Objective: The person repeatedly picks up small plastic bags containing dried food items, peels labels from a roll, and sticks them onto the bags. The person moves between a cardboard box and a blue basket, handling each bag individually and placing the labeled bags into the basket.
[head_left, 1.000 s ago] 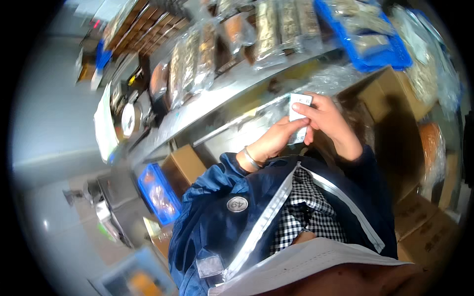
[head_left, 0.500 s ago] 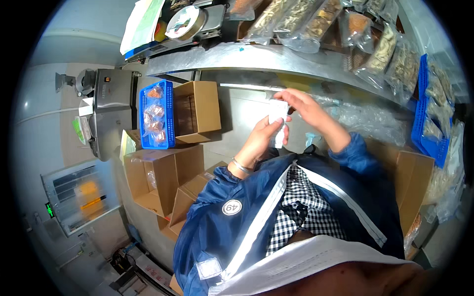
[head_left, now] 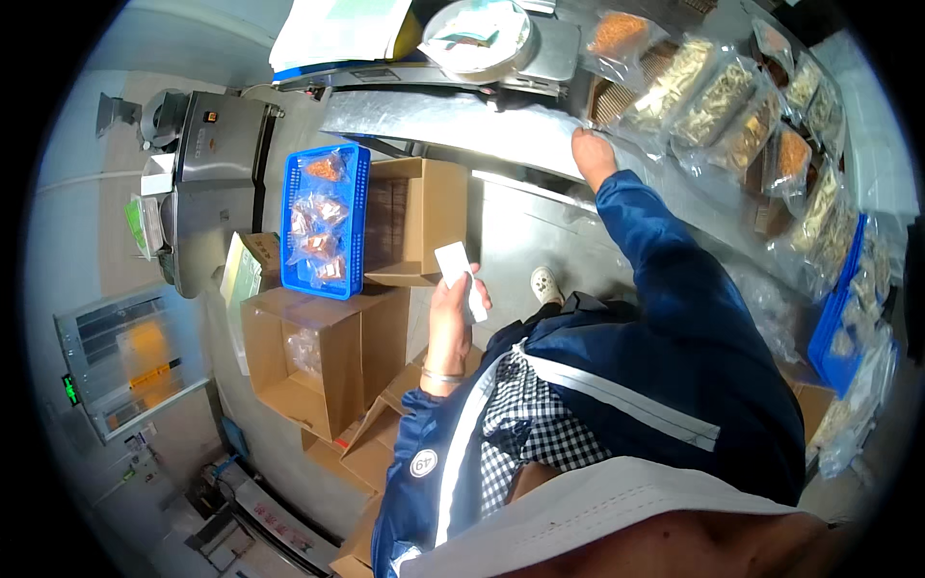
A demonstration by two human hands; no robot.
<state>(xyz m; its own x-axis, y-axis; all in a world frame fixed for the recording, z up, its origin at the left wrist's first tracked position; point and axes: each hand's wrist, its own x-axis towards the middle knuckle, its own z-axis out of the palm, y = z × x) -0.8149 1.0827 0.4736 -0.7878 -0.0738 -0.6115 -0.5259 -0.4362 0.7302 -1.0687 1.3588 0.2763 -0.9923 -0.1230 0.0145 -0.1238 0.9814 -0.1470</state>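
My left hand [head_left: 449,313] is closed around a folded strip of white paper labels [head_left: 451,262], which sticks out above and beside the thumb. It is held low, in front of the stacked cardboard boxes. My right hand [head_left: 593,157] reaches out to the edge of the steel table [head_left: 414,118]. Its fingers look curled, and whatever lies under them is hidden. Just right of it lie clear bags of pale dried strips [head_left: 679,82] and a bag of orange dried pieces [head_left: 619,37].
A blue crate [head_left: 356,222] with small clear packs rests on cardboard boxes [head_left: 318,337] at my left. A scale with a white bowl [head_left: 477,43] stands on the table. Another blue crate [head_left: 836,308] is at the right. A steel machine [head_left: 224,144] stands far left.
My right hand has left the paper strip and stretched forward to the table edge. My left hand keeps the strip, lower and further left. The view has shifted.
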